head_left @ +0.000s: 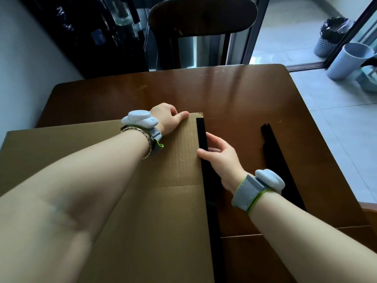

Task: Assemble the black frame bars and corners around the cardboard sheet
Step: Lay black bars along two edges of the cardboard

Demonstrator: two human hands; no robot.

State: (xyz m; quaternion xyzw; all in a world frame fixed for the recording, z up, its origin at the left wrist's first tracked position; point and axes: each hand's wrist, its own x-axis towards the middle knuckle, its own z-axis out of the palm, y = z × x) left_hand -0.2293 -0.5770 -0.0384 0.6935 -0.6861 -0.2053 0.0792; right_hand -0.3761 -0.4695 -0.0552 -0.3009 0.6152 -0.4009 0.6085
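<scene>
The sheet (pixel 155 221) lies flat on the table (pixel 244 88) with a bar (pixel 208 180) along its right edge, the right hand (pixel 222 158) pinches that bar between thumb and fingers, spare bars (pixel 278 166) lie apart to the right, and the left hand (pixel 166 119) grips the sheet's far edge, thumb on top.

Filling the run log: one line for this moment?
left hand grips cardboard sheet far edge | right hand pinches black bar on right edge | spare bars on table
</scene>
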